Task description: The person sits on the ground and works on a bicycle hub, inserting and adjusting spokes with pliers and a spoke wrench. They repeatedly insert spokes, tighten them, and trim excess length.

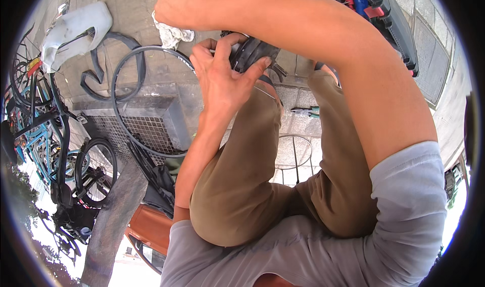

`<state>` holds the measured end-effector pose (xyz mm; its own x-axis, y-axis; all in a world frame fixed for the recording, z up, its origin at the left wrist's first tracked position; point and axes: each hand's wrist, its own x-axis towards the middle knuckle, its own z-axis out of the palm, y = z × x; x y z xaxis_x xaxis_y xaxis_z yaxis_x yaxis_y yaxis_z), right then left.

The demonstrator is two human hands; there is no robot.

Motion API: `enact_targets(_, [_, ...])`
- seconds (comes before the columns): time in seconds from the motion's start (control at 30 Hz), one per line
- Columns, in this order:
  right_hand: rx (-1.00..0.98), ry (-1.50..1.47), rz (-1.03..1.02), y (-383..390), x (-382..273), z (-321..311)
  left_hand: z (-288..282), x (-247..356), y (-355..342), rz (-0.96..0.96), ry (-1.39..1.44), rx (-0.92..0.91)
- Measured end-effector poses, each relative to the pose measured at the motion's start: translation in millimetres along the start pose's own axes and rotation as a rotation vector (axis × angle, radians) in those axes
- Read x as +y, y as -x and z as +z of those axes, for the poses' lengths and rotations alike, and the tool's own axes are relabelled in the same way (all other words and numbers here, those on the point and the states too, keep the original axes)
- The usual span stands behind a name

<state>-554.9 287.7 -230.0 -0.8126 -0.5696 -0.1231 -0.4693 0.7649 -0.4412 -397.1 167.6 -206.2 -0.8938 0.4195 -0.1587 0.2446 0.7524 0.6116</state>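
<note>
My right arm reaches across the upper part of the view, and my right hand [177, 8] is closed at the far left end of it. A crumpled white rag [174, 35] hangs from under that hand, which grips it. Below, my left hand [222, 72] is wrapped round a black, rubbery-looking bundle [252, 53] with short prong-like ends, just beyond my left knee. My right forearm covers part of this bundle, so its kind cannot be made out. A thin black bicycle rim [115, 82] leans beside my left wrist.
A flat black inner tube [141, 67] and a cut white plastic jug [76, 31] lie at left. Green-handled pliers [305, 111] rest between my legs. An opened black toolbox [394, 29] stands far right. A metal grate [136, 130] and several bicycles [60, 150] fill the left side.
</note>
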Motion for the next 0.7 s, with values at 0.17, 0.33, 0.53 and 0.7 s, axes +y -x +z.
enact_targets(0.17, [0.156, -0.227, 0.200, -9, 21, 20, 1, 0, -3, -0.035, 0.045, -0.016])
enact_targets(0.33, [0.326, -0.538, 0.377, -35, 59, 82, 4, -2, -6, -0.005, 0.019, -0.011])
enact_targets(0.53, [0.172, -1.399, 0.601, -42, 57, 87, 4, 0, -3, -0.009, -0.003, -0.005])
enact_targets(0.7, [0.307, -0.492, 0.414, -52, 49, 79, 7, 0, -5, 0.022, -0.022, -0.005])
